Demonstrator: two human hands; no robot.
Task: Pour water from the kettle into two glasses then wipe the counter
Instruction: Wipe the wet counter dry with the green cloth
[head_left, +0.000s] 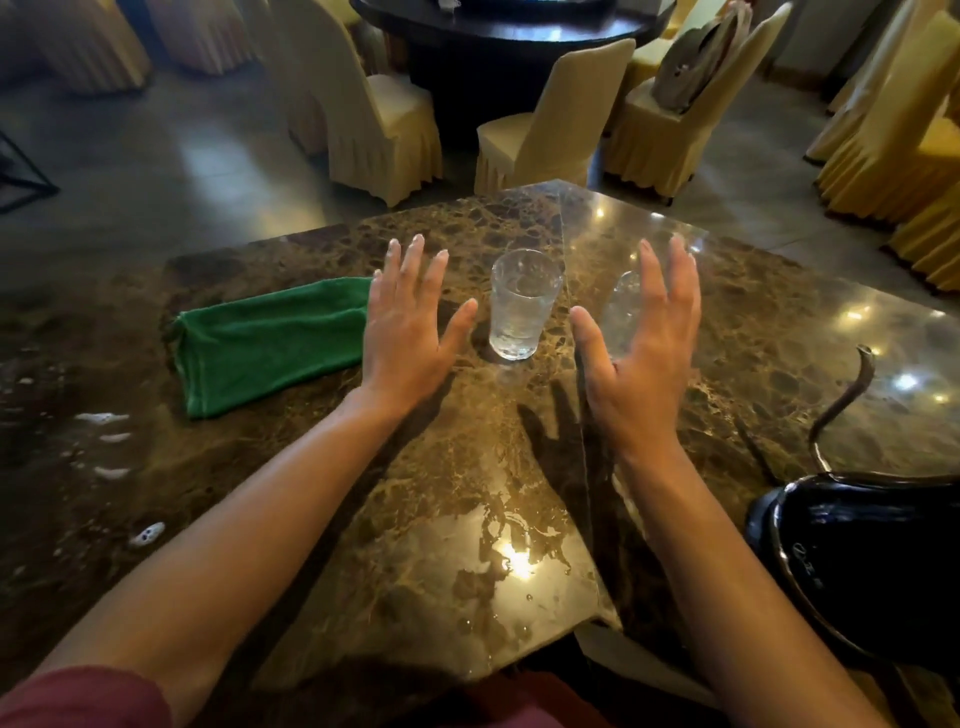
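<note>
1. Hands hover side by side over the brown marble counter (415, 493), palms down, backs toward the camera.
2. Left hand (402, 332) has its fingers straight and slightly spread, thumb out toward 3 o'clock; it holds nothing.
3. Right hand (641, 353) is likewise flat and spread, thumb pointing toward 9 o'clock, gripping nothing.
4. First glass (522, 306) stands upright between the two thumbs, clear and textured, with water in it; neither hand touches it.
5. Second glass (621, 312) stands just at 3 o'clock of the first, mostly hidden behind the right hand, so whether it holds water cannot be told.
6. Green cloth (270, 340) lies folded on the counter at 9 o'clock of the left hand, its near end running under that hand's edge in this view.
7. Black kettle (862, 551) sits at the counter's 4 o'clock edge, its thin curved spout rising toward 12 o'clock, well apart from the glasses.
8. Puddle of water (514, 551) glistens on the counter near the 6 o'clock edge, between the forearms.
9. Chairs in yellow covers (535, 135) and a dark round table (498, 26) stand beyond the counter at 12 o'clock.
</note>
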